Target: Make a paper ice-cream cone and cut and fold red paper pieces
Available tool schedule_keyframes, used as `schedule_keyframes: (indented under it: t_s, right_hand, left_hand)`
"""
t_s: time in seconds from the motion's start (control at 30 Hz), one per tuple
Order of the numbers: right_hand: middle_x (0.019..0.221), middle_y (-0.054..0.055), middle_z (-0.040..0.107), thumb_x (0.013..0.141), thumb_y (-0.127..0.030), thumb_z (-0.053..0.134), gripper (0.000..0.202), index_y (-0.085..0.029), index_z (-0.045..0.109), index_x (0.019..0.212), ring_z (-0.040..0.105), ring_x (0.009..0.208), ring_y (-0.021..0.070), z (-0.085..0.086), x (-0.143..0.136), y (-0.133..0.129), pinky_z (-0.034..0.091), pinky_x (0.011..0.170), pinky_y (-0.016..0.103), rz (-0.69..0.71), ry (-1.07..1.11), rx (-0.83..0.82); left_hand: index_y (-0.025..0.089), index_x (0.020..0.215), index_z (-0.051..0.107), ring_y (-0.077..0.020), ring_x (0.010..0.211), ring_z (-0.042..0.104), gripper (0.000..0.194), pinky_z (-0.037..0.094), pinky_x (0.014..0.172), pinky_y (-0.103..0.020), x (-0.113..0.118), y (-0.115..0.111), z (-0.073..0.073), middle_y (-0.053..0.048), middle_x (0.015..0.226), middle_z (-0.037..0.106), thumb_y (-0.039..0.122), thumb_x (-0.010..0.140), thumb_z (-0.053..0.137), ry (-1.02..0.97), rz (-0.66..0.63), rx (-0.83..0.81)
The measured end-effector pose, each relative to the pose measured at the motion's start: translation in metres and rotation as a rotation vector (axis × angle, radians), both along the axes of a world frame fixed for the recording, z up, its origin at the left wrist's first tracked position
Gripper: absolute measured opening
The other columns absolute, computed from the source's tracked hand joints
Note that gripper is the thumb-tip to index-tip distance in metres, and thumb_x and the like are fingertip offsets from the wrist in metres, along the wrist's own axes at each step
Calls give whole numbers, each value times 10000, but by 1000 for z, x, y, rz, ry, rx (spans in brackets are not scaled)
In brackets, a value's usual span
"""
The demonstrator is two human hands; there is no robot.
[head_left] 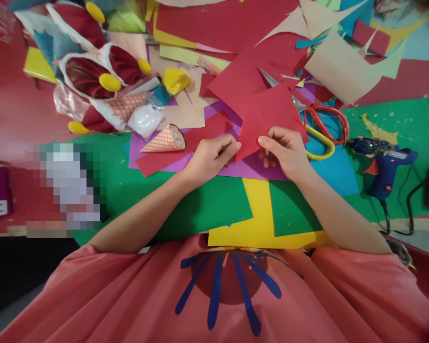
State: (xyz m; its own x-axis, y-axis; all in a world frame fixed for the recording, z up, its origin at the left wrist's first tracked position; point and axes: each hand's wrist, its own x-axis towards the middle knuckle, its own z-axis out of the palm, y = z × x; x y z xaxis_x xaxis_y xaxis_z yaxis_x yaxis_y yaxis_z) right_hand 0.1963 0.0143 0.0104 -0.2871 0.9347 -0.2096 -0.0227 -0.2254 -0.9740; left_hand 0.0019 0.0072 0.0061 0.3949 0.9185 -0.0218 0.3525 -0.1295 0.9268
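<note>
My left hand (212, 157) pinches the lower left corner of a red paper sheet (271, 112) between thumb and fingers. On the sheet's lower right edge, the thumb and curled fingers of my right hand (288, 150) are closed. Behind the sheet lie scissors with a silver blade (268, 77), one red handle loop (338, 121) and one yellow handle loop (321, 145). A small paper cone (165, 139) with an orange lattice pattern rests left of my left hand. Purple paper (255, 166) is spread below both hands.
Green sheets (200, 205) and a yellow sheet (259, 205) cover the near side. A blue glue gun (382, 174) with a black cord lies at right. Finished-looking cones with red pleated paper (87, 78) stand far left, beside a white bag (146, 119). Red paper (207, 24) lies at the back.
</note>
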Motion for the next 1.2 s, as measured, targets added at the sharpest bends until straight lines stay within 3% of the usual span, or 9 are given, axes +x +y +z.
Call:
schedule_keyframes:
  t_s: [0.2, 0.5, 1.07, 1.2]
  right_hand:
    - [478, -68, 579, 715, -514, 747, 469, -189, 434, 590, 494, 327, 36, -3, -1, 1, 262, 293, 152, -65, 25, 7]
    - [480, -67, 581, 734, -511, 732, 456, -194, 432, 602, 494, 324, 39, -6, 0, 0, 251, 284, 156, -92, 18, -3]
    - [494, -61, 580, 760, -503, 716, 446, -198, 428, 605, 488, 335, 40, -6, 1, 0, 258, 298, 170, -82, 6, 10]
    - [492, -61, 582, 756, -500, 722, 447, -196, 430, 605, 489, 336, 40, -5, 1, -1, 263, 301, 168, -77, 17, 13]
  left_hand:
    - [180, 653, 444, -36, 442, 434, 491, 336, 435, -167, 1, 0, 1, 58, 508, 469, 630, 829, 527, -66, -3, -102]
    - [177, 649, 426, -33, 457, 453, 450, 364, 447, -155, 0, 1, 4, 60, 517, 471, 557, 854, 554, -106, -38, -197]
    - [178, 638, 430, -45, 484, 457, 359, 358, 488, -167, -2, 2, 7, 48, 533, 489, 383, 931, 455, 17, -76, -160]
    - [174, 613, 422, -38, 462, 430, 409, 338, 480, -166, -2, 2, 7, 51, 498, 460, 409, 947, 423, 27, -59, -140]
